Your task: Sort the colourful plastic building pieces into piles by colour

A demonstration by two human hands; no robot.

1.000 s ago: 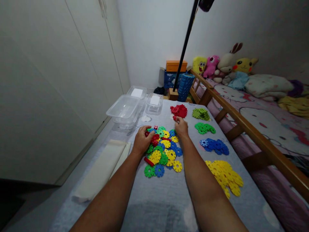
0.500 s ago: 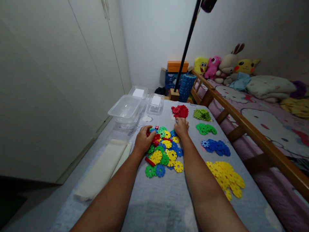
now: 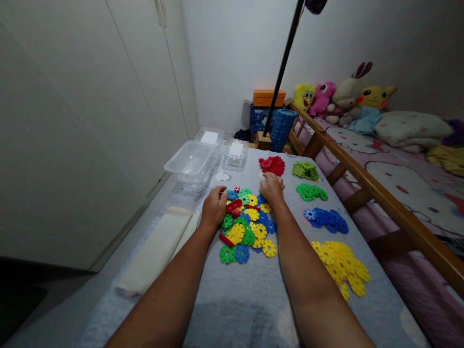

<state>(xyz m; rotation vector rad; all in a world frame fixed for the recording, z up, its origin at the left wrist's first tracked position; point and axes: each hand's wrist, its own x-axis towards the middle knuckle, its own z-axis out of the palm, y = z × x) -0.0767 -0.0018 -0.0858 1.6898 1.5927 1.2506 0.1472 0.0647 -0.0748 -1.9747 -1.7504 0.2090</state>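
Note:
A mixed heap of flat, notched plastic discs (image 3: 236,234) in yellow, green and blue lies between my hands, with several red blocks (image 3: 234,207) among them. At the heap's upper left edge, my left hand (image 3: 213,208) rests with fingers bent and a small gap between thumb and forefinger; nothing shows in it. My right hand (image 3: 272,187) is at the upper right of the heap, just below the red disc pile (image 3: 272,165). Its fingers curl downward and its fingertips are partly hidden, so what they hold, if anything, cannot be made out.
Sorted piles line the right side: light green (image 3: 305,170), green (image 3: 311,192), blue (image 3: 328,220) and yellow (image 3: 342,266). Clear plastic tubs (image 3: 190,162) stand at the back left, near a folded cream cloth (image 3: 157,249). A wooden bed rail (image 3: 380,193) borders the table's right.
My left hand has drawn slightly left off the red blocks, its fingers closer together. My right hand stays below the red pile, its fingers shifted a little. The view has moved slightly.

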